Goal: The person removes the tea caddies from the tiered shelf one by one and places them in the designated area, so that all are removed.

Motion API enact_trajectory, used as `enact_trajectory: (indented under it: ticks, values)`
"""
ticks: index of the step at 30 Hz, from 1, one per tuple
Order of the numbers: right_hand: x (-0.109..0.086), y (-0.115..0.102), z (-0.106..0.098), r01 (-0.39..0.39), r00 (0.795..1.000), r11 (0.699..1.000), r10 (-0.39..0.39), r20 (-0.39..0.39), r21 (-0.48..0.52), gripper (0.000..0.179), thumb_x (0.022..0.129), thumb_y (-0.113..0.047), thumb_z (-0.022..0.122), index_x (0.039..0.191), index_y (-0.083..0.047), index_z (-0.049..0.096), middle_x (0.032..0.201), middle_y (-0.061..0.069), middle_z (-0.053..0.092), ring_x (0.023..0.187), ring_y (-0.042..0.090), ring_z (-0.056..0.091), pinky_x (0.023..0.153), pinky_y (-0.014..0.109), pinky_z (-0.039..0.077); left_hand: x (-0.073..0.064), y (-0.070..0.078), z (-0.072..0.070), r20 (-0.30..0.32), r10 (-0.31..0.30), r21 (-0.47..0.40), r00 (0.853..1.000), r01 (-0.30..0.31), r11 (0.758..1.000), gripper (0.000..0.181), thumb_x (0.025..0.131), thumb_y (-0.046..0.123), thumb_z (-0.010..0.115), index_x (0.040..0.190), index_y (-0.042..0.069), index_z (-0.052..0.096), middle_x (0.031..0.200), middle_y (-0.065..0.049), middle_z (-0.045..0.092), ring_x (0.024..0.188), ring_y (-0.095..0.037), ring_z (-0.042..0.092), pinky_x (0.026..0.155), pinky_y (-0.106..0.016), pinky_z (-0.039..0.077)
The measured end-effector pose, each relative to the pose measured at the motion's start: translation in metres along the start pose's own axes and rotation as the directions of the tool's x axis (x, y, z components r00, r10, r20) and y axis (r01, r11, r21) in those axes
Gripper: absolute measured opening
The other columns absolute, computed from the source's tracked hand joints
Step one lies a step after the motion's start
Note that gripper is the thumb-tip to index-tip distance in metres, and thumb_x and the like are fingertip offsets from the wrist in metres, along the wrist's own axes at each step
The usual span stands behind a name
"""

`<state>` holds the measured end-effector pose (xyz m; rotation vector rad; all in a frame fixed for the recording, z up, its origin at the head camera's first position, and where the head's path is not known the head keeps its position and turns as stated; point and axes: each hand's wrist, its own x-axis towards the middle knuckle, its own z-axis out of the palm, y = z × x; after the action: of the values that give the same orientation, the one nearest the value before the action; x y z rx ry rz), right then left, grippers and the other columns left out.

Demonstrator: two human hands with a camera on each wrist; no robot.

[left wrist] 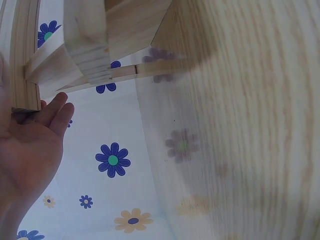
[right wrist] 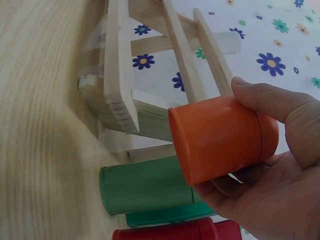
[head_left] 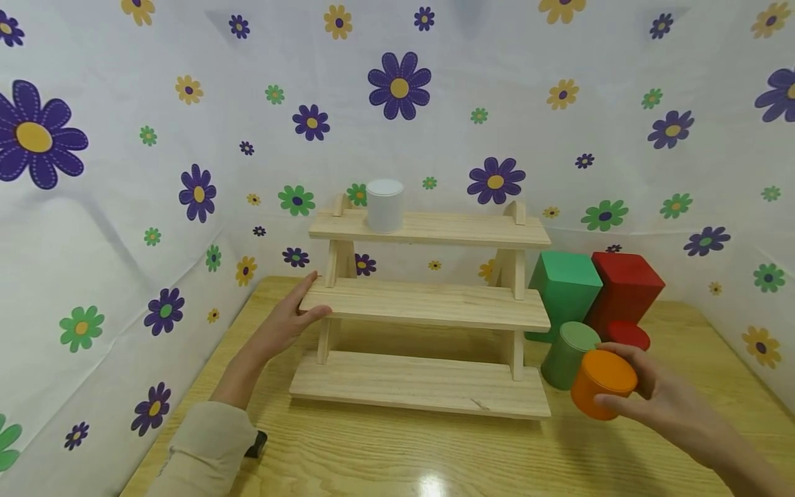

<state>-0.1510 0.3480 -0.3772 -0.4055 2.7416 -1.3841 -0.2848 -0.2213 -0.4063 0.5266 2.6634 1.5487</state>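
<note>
A three-tier wooden display shelf (head_left: 422,304) stands on the table. At the left end of its middle tier, my left hand (head_left: 290,324) holds the board, the thumb across its front corner and the other fingers round the end. The left wrist view has that hand (left wrist: 32,155) against the board's end (left wrist: 25,95). My right hand (head_left: 664,400) grips an orange cylindrical tin (head_left: 599,386) between thumb and fingers, right of the bottom tier. In the right wrist view, the orange tin (right wrist: 220,140) is tilted on its side over a green tin. A white tin (head_left: 385,206) stands on the top tier.
Right of the shelf stand a green cylindrical tin (head_left: 568,355), a red cylindrical tin (head_left: 627,334), a tall green box (head_left: 565,290) and a tall red box (head_left: 627,286). White flower-patterned cloth (head_left: 248,55) hangs behind and on both sides of the wooden table (head_left: 348,455).
</note>
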Motion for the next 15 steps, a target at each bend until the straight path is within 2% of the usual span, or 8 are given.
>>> enact_trajectory:
  ticks: [4, 10, 15]
  values:
    - [-0.001, 0.002, 0.005, -0.043, 0.999, 0.999, 0.044, 0.020, -0.024, 0.061, 0.097, -0.010, 0.073, 0.146, 0.004, 0.039, 0.130, 0.020, 0.057, 0.097, 0.007, 0.063, 0.078, 0.024, 0.058, -0.001, 0.000, 0.000, -0.001, -0.002, -0.005, 1.000, 0.002, 1.000, 0.086, 0.105, 0.038, 0.062, 0.168, 0.013, 0.008, 0.171, -0.019, 0.011, 0.152, -0.044, 0.023, 0.119, -0.059, 0.027]
    - [-0.001, 0.007, 0.010, -0.079, 0.996, 0.996, 0.081, 0.045, -0.047, 0.065, 0.096, -0.011, 0.074, 0.145, 0.010, 0.037, 0.131, 0.022, 0.056, 0.097, 0.004, 0.060, 0.080, 0.021, 0.056, -0.001, 0.000, -0.001, 0.001, 0.000, -0.002, 1.000, 0.000, 1.000, 0.086, 0.105, 0.037, 0.062, 0.168, 0.013, 0.008, 0.171, -0.019, 0.011, 0.152, -0.045, 0.024, 0.119, -0.060, 0.027]
    - [-0.001, 0.012, 0.013, -0.127, 0.989, 0.989, 0.132, 0.062, -0.075, 0.067, 0.096, -0.014, 0.075, 0.144, 0.011, 0.036, 0.132, 0.022, 0.056, 0.097, 0.006, 0.058, 0.080, 0.020, 0.055, -0.001, 0.001, -0.001, 0.004, 0.001, -0.003, 1.000, -0.001, 1.000, 0.086, 0.106, 0.036, 0.061, 0.168, 0.013, 0.007, 0.171, -0.018, 0.010, 0.152, -0.044, 0.023, 0.119, -0.060, 0.026]
